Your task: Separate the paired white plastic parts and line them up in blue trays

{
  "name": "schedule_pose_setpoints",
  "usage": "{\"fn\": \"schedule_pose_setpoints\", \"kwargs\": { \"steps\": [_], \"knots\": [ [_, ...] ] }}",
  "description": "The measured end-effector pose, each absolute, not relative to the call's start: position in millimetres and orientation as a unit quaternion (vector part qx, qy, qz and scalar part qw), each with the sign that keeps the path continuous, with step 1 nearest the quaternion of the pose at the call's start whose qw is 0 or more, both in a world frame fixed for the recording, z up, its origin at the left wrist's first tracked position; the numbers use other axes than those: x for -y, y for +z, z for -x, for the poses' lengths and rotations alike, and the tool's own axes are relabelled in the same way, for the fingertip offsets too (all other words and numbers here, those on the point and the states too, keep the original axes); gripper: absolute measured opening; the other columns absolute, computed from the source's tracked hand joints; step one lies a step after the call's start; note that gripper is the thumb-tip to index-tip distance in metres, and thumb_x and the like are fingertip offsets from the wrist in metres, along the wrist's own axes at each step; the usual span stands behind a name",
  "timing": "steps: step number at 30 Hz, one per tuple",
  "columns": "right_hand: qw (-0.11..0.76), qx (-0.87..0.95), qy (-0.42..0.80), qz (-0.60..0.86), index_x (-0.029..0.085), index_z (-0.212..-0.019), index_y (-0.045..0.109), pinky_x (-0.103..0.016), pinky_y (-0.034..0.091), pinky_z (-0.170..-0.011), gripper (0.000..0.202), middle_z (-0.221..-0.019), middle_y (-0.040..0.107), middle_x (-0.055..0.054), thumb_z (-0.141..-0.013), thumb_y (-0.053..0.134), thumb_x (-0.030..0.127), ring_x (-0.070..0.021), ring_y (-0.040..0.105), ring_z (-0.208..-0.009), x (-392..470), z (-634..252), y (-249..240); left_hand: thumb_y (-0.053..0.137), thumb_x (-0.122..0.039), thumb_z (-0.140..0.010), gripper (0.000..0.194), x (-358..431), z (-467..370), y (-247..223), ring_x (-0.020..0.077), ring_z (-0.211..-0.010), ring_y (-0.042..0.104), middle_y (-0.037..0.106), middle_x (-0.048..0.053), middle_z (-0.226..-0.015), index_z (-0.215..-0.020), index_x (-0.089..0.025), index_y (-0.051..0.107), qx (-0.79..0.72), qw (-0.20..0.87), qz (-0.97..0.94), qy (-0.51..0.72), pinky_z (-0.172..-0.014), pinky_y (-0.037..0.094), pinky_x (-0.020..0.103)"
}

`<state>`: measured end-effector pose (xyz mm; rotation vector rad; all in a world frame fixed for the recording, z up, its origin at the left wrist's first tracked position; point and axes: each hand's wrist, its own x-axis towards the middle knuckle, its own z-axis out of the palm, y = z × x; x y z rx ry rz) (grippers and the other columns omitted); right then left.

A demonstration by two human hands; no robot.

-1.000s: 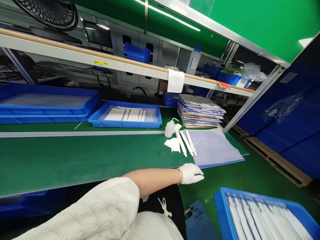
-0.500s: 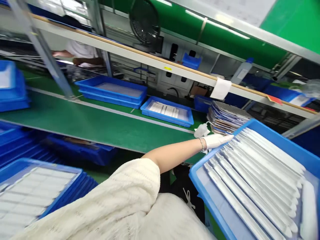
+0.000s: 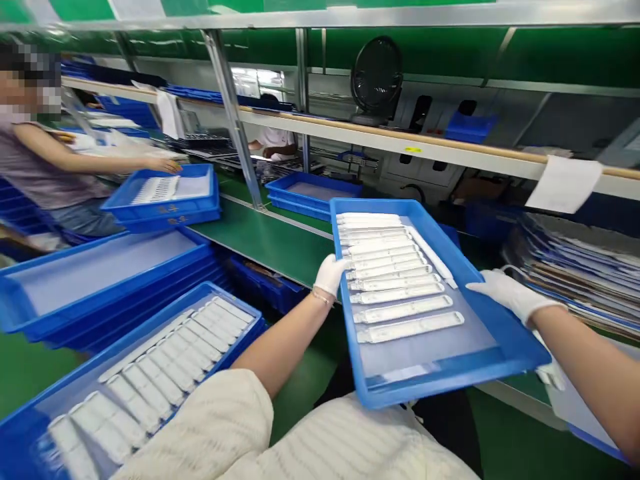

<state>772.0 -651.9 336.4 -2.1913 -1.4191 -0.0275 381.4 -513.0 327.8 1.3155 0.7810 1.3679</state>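
Observation:
Between my hands hangs a blue plastic tray (image 3: 435, 373), tilted above the floor in front of my body. Several long white flat parts (image 3: 405, 287) lie side by side in it, with one set crosswise along the right wall. My left hand (image 3: 331, 275), in a white glove, grips the tray's left rim, its thumb over the edge. On the opposite rim is my right hand (image 3: 513, 293), gloved as well, with the thumb inside the wall and the other fingers hidden beneath.
At lower left a tray of white parts (image 3: 185, 347) tops a stack, beside another tray stack (image 3: 110, 273). A co-worker (image 3: 45, 160) reaches over a tray (image 3: 165, 193) at left. Behind are the green bench (image 3: 285, 247), a fan (image 3: 376, 75) and piled sheets (image 3: 580, 267).
The tray has swung from the right to the middle of my view as I turned left. My right hand now shows on its rim. The co-worker has come into view.

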Motion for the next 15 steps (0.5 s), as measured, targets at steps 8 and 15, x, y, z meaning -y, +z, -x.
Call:
{"fn": "schedule_pose_setpoints", "kwargs": {
  "steps": [8, 15],
  "knots": [
    [0.155, 0.561, -0.012, 0.813, 0.011, -0.136, 0.061, -0.037, 0.047, -0.089, 0.047, -0.126, 0.069, -0.023, -0.099, 0.057, 0.04, -0.032, 0.068, -0.11, 466.7, -733.5, 321.1, 0.081, -0.053, -0.07, 0.048, 553.6, -370.0, 216.1, 0.025, -0.106, 0.067, 0.074, 0.009, -0.106, -0.096, -0.015, 0.065, -0.424, 0.449, -0.458, 0.639, -0.099, 0.051, 0.038],
    [0.119, 0.615, -0.02, 0.779, 0.016, -0.135, 0.063, -0.039, 0.046, -0.092, 0.043, -0.122, 0.07, -0.018, -0.101, 0.054, 0.041, -0.0311, 0.066, -0.11, 419.6, -744.0, 274.6, 0.081, -0.069, -0.066, 0.059, 566.0, -368.5, 178.3, 0.0168, -0.071, 0.063, 0.069, 0.004, -0.08, -0.086, -0.017, 0.063, -0.471, 0.533, -0.496, 0.498, -0.068, 0.053, 0.03]
  ]
}}
